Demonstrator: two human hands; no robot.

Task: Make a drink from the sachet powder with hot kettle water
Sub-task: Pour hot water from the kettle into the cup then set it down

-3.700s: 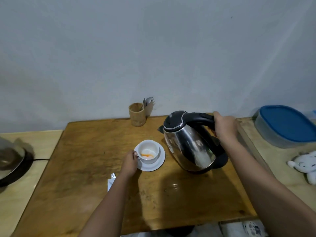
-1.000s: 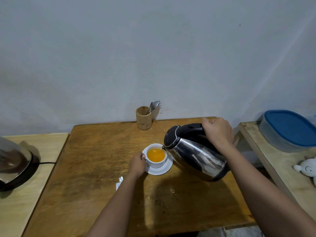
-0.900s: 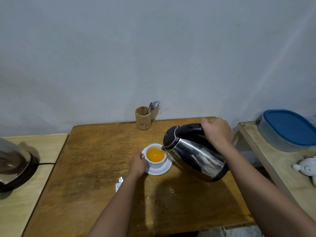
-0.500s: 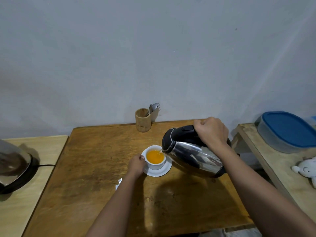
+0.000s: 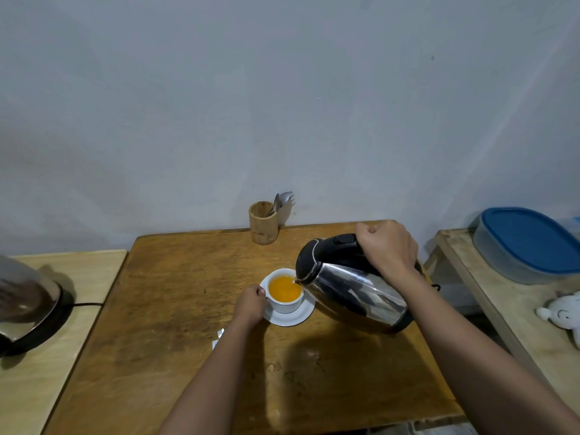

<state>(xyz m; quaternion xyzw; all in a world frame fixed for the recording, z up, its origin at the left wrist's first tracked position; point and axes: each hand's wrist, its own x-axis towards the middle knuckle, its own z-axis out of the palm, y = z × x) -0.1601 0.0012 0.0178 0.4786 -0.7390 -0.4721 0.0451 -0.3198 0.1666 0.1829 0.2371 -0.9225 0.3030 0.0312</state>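
A white cup (image 5: 287,304) full of orange liquid stands on a white saucer (image 5: 301,315) in the middle of the wooden table (image 5: 175,324). My left hand (image 5: 249,304) grips the cup at its left side. My right hand (image 5: 387,246) is closed on the black handle of the steel kettle (image 5: 354,290), which is tipped steeply left with its spout over the cup's right rim. A torn white sachet (image 5: 218,337) lies on the table, partly hidden behind my left forearm.
A bamboo holder (image 5: 263,222) with spoons stands at the table's back edge. On the left side table sits a dark appliance (image 5: 25,306) with a cord. On the right bench are a blue-lidded container (image 5: 527,243) and a white plush toy (image 5: 565,312).
The kettle has tipped further over the cup and the orange liquid has risen from a bit of powder to near the rim. My left hand has stayed on the cup.
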